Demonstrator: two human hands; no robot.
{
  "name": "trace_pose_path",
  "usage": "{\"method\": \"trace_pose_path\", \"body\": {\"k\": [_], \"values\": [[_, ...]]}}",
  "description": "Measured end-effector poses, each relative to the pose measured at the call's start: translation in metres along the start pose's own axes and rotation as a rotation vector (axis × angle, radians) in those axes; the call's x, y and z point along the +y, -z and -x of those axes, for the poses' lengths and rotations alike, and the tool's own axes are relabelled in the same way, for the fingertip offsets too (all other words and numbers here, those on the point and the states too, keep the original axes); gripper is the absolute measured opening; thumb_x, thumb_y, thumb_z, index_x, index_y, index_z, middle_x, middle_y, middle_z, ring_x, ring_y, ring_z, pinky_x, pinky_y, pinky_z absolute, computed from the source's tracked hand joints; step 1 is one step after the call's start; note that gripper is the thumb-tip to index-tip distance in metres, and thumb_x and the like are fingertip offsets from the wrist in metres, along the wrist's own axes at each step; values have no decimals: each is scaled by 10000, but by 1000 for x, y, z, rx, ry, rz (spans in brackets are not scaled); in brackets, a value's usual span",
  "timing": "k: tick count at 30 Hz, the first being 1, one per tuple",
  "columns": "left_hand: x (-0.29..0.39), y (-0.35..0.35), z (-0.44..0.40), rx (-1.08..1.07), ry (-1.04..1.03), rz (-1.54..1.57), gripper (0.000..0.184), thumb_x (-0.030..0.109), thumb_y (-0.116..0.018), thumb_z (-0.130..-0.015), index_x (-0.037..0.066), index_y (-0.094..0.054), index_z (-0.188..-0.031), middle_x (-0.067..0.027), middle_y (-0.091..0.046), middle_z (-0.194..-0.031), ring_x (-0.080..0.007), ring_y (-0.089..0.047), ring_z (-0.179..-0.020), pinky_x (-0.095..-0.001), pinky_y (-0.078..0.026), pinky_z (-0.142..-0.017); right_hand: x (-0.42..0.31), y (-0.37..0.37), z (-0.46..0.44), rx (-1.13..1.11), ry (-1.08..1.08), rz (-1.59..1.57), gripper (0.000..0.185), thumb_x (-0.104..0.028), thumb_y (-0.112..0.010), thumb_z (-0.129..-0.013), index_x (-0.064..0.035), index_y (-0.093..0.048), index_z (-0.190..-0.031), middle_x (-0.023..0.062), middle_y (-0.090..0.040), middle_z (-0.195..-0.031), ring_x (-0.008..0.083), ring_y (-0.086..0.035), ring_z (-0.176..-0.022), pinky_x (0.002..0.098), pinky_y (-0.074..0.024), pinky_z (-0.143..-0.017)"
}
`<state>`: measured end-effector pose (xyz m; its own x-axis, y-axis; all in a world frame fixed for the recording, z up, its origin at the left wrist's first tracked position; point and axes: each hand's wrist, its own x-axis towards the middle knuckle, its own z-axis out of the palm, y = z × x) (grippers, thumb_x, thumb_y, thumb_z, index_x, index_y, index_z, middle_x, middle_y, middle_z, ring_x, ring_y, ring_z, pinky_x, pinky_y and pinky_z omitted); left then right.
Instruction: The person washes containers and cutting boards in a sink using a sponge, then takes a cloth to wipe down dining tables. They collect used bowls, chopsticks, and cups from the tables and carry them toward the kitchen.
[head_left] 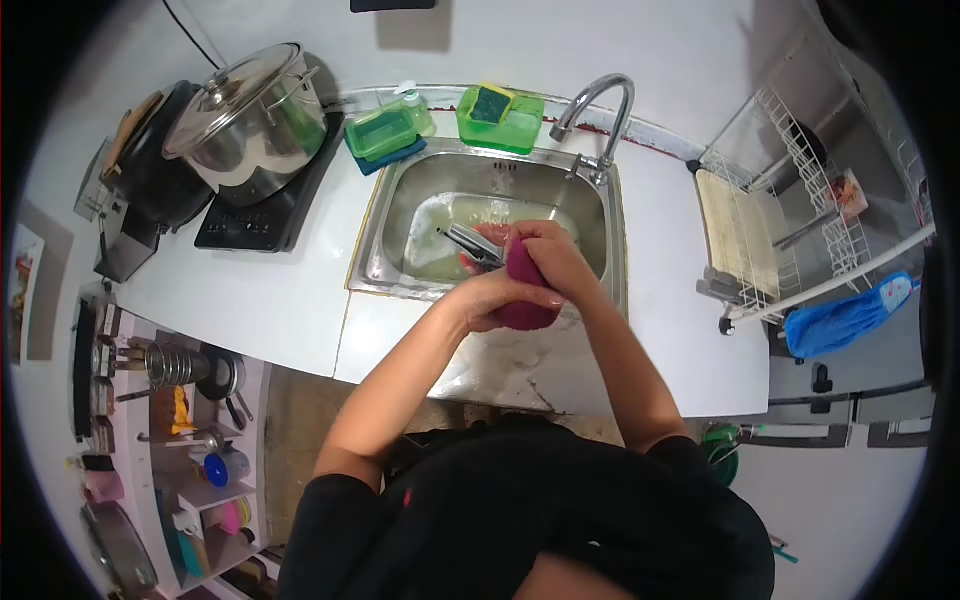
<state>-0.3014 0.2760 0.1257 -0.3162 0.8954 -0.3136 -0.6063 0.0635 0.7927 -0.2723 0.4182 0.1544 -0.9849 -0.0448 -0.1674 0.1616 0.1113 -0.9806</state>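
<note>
Both hands are together over the front edge of the metal sink. My left hand is closed on a dark red cloth, which hangs below the fingers. My right hand is closed on the upper part of the same cloth. Beside the cloth, a shiny metal object with a dark end sticks out to the left over the sink; its far part is hidden by the cloth and hands. Cloudy, soapy water and something reddish lie in the basin below.
The curved faucet rises at the sink's back right. Behind the sink stand a green tray, a soap bottle and a green container with a sponge. A large pot is left; a dish rack is right.
</note>
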Motion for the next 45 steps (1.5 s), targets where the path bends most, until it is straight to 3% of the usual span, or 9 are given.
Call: {"method": "trace_pose_path", "body": {"k": [4, 8, 13, 15, 18, 23, 32, 38, 45], "values": [[3, -15, -1, -274, -138, 202, 217, 88, -608, -747, 38, -571, -956, -61, -539, -951, -222, -559, -1012, -363, -459, -896, -10, 44, -8, -528, 192, -74, 528, -240, -643, -768, -49, -506, -1241, 168, -573, -1139, 228, -494, -1144, 372, -449, -903], [25, -103, 10, -580, -348, 856, 271, 36, -523, -743, 6, -528, -1012, -101, -501, -921, -273, -535, -947, -474, -451, -837, -33, -13, -8, -878, 656, -1159, 479, -282, -623, -838, -118, -456, -1256, 249, -361, -1375, 277, -261, -1343, 476, -322, -1043], [48, -119, -36, -1447, -150, 768, 258, 191, -571, -840, 15, -492, -1012, -111, -453, -776, -244, -539, -690, -386, -483, -578, -85, -34, -19, -1493, 1122, -1343, 447, -214, -589, -873, -121, -381, -1257, 208, -582, -1000, 320, -592, -945, 458, -506, -810], [42, -102, -37, -1476, -5, 729, 224, 213, -569, -871, 46, -495, -1001, -75, -454, -733, -176, -494, -575, -282, -415, -456, -83, -25, -15, -1359, 1072, -1319, 379, -173, -542, -894, -124, -388, -1238, 136, -596, -798, 259, -619, -714, 382, -531, -656], [21, -58, -15, -808, 15, 844, 123, 180, -572, -874, 103, -511, -948, -2, -468, -721, -56, -394, -464, -148, -260, -340, -72, 12, 9, -495, 430, -988, 197, -119, -513, -913, -96, -472, -1104, -12, -343, -538, 81, -357, -407, 220, -316, -377], [39, 2, -52, -88, 139, 508, 234, 212, -635, -836, 141, -467, -689, 78, -360, -516, -14, -332, -397, -150, -254, -314, -14, 38, -71, -402, 183, -613, 172, -173, -523, -929, -95, -472, -1072, -39, -334, -526, 57, -322, -395, 208, -297, -380], [21, 48, -101, 430, -61, -346, 138, 173, -664, -712, 110, -546, -676, 8, -462, -545, -74, -378, -377, -238, -262, -316, 28, 32, -122, 65, 184, -211, 307, -278, -673, -845, -73, -480, -723, -30, -368, -440, 68, -321, -330, 238, -260, -331], [3, 67, -125, 816, -189, -1130, 314, 300, -631, -729, -1, -652, -817, -198, -656, -783, -323, -648, -682, -413, -509, -590, 61, 32, -143, 419, 123, -328, 430, -308, -681, -830, -48, -463, -566, 26, -419, -432, 120, -373, -331, 291, -295, -309], [-17, 45, -119, 1068, -55, -1265, 371, 393, -553, -788, 57, -690, -865, -216, -652, -840, -358, -641, -810, -449, -511, -734, 137, 35, -175, 758, -35, -318, 474, -335, -649, -849, 42, -526, -589, 98, -530, -534, 181, -448, -390, 374, -370, -381]]}}
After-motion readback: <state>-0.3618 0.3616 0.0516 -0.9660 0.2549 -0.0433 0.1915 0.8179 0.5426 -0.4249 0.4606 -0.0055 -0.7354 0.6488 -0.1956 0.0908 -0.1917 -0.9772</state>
